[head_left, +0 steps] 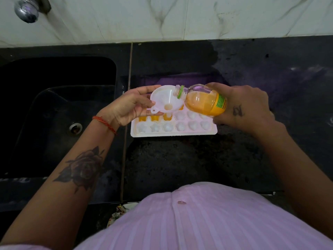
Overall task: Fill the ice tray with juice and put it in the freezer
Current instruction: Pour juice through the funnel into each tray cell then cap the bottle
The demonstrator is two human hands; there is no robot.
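A white ice tray (pixel 173 132) with shaped cells lies on the black counter. Some cells in its left and far part hold orange juice; the near row looks white. My left hand (pixel 126 108) holds a white funnel (pixel 166 101) just above the tray's far-left cells. My right hand (pixel 243 105) grips a small clear juice bottle (pixel 203 101), tilted so its open mouth rests over the funnel's rim. Orange juice fills the bottle's lower half, and a little liquid sits at the funnel's hole.
A black sink (pixel 59 112) with a round drain (pixel 75 127) lies left of the tray. A chrome tap (pixel 27 10) juts from the marble-tiled wall at the top left. Dark speckled counter (pixel 180 163) runs between the tray and my pink shirt.
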